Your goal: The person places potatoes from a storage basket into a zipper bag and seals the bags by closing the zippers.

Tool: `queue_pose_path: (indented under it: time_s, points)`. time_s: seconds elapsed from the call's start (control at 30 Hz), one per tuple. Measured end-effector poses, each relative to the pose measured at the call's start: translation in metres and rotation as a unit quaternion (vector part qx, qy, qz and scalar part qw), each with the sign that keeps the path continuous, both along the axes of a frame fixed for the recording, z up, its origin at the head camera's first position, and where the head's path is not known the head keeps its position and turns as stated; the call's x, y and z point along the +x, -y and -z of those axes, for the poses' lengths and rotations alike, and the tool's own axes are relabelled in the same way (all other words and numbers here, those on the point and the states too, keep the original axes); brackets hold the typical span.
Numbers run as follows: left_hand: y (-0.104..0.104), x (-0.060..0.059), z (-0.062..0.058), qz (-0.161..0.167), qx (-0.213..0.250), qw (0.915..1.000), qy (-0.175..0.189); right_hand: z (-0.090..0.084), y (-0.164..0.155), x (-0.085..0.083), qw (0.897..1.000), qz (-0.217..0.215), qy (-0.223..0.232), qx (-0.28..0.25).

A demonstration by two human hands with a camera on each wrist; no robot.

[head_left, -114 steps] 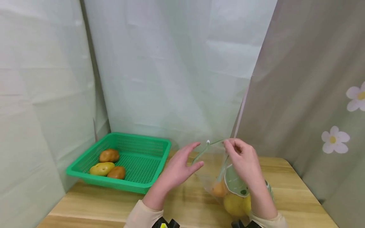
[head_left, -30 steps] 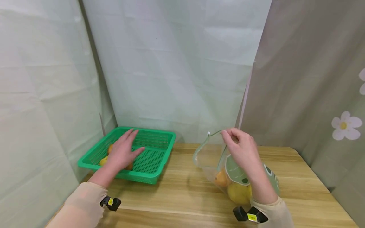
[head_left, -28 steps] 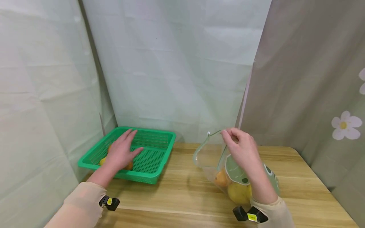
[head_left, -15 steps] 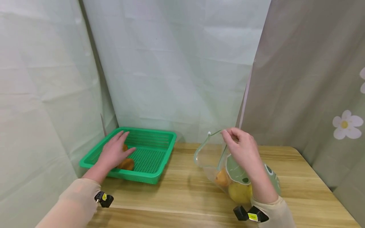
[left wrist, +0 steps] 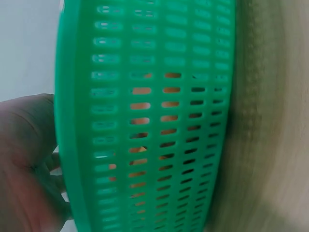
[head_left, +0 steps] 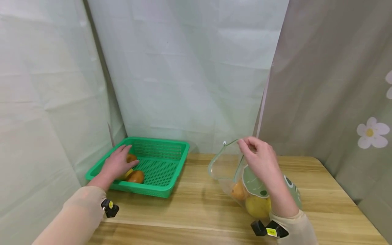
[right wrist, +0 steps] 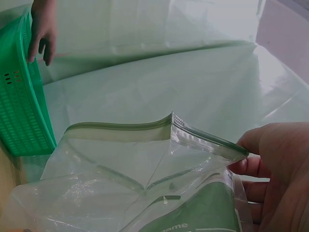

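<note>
My left hand (head_left: 117, 164) reaches down into the green plastic basket (head_left: 166, 191), fingers spread over its left side. Under and beside that hand lie a yellow potato-like piece (head_left: 126, 175), partly hidden, and two brown potato-like ones, the nearer (head_left: 136, 177) and the farther (head_left: 131, 158). In the left wrist view the basket wall (left wrist: 77, 58) hides most of the hand's fingers. With thumb and finger my right hand (head_left: 262, 161) pinches the rim of a clear zip bag (right wrist: 116, 126), its mouth gaping. Inside the bag sit an orange piece (head_left: 238, 191) and a yellow one (head_left: 256, 206).
The wooden table (head_left: 196, 211) carries basket and bag, the basket at left and the bag at right. Pale cloth (head_left: 190, 75) hangs behind and to the left. A grey-brown curtain with flowers (head_left: 369, 132) hangs at right.
My left hand has gone from beside the bag's mouth to the basket, then farther left and lower over the yellow piece. My right hand keeps its pinch on the bag.
</note>
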State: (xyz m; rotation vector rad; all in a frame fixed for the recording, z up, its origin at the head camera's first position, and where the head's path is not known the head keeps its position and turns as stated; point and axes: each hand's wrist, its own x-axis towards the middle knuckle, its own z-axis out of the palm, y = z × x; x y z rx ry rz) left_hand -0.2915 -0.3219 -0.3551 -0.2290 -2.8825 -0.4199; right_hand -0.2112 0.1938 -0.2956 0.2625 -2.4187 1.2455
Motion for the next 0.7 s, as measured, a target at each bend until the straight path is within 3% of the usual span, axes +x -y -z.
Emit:
queue_pose_path:
  time_s: [0.7]
  points:
    - [0.022,-0.017,0.015,-0.016,-0.009,0.9995,0.028,0.001,0.001,-0.002,1.000,0.003,0.004,0.003]
